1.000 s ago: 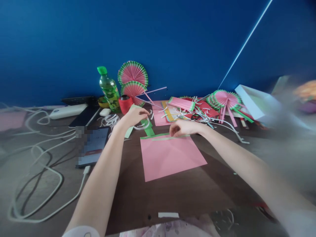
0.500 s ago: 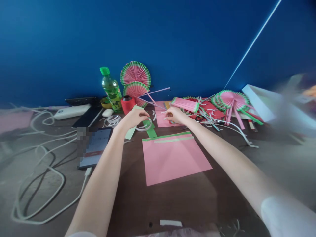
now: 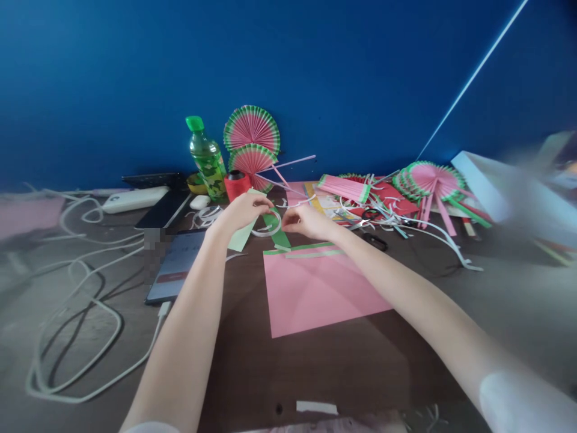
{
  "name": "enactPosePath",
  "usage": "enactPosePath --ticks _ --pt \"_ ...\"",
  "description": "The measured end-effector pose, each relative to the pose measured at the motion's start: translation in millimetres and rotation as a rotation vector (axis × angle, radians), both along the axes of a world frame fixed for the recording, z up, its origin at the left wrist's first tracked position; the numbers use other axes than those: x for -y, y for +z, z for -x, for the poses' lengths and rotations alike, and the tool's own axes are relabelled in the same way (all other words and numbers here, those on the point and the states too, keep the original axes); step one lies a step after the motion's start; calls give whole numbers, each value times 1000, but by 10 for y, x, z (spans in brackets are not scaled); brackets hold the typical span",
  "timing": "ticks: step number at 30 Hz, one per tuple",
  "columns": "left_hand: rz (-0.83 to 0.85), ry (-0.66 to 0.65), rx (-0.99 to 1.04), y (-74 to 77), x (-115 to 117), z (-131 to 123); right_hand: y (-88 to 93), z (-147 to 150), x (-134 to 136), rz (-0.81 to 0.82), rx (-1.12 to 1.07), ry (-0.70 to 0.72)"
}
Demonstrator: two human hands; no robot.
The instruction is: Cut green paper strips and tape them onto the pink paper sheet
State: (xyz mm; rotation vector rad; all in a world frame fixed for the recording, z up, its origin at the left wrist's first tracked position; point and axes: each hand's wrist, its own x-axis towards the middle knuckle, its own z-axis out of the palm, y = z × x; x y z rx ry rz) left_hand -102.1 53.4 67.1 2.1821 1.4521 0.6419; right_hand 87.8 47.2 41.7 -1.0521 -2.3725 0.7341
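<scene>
Two hands are meeting over a tape ring point(image 3: 269, 224): left hand point(image 3: 243, 211) pinching its rim, right hand point(image 3: 304, 221) pinching the loose end; light, sticky, likely flimsy.

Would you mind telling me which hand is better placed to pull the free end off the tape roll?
Probably the right hand: it sits beside the tape roll, fingers free, while the left hand grips the roll.

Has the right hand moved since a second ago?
Yes. The right hand left the top edge of the pink sheet and moved left toward the tape ring at the left hand.
</scene>
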Motion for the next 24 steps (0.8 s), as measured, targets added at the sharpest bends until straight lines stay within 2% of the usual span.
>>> enactPosePath --ticks 3,7,10,13,17,21,24 --pt "-4 0 -3 -4 -1 -8 -57 7 16 -9 31 -57" --pt "51 -2 -86 23 28 -38 -156 42 73 97 71 30" --pt "193 -91 -231 28 43 -66 -218 90 100 102 107 26" --pt "326 -154 -492 16 52 -114 -242 111 88 115 135 57" --pt "404 -132 -783 5 94 -214 -233 104 66 108 114 120" --pt "397 -51 -844 15 147 -278 -210 103 73 53 81 161" --pt "400 -41 -831 23 158 -279 -211 98 71 27 49 200"
